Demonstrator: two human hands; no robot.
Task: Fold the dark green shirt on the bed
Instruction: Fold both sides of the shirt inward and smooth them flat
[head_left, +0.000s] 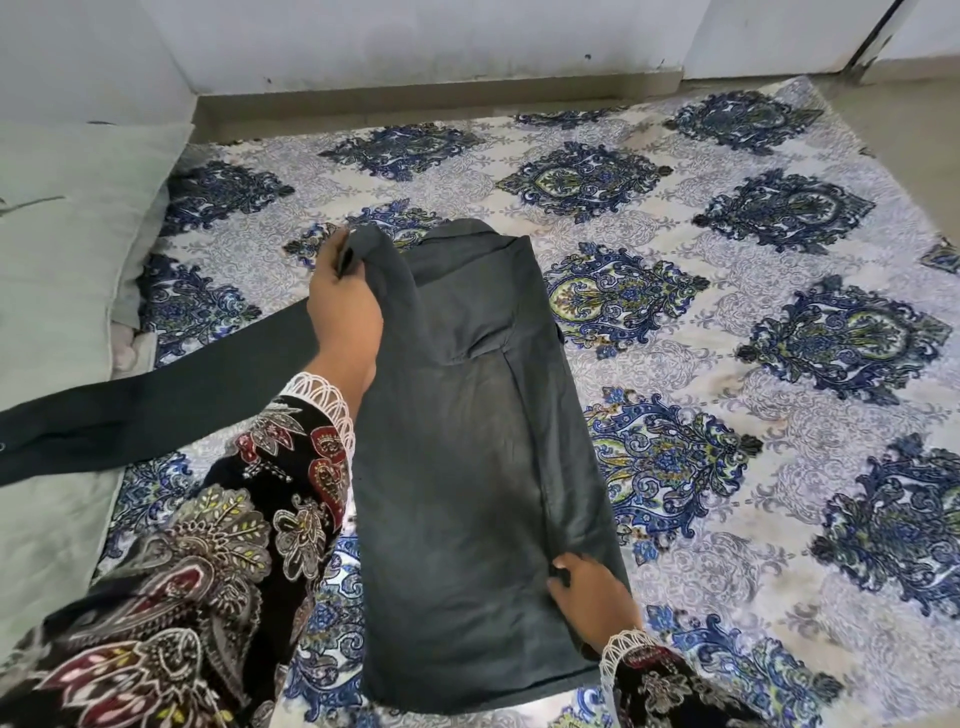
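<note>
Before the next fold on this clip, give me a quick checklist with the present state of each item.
1. Left hand grips the shirt at its far left corner: ok.
2. Right hand pinches the near right edge: ok.
3. Right side already folded in, seam running down the body: ok.
4. Left sleeve folded in: not ok, it lies stretched out left across the sheet and onto the pillow.
5. Body lies flat: ok, apart from the lifted far corner.
6. Layers underneath even: cannot tell.
</note>
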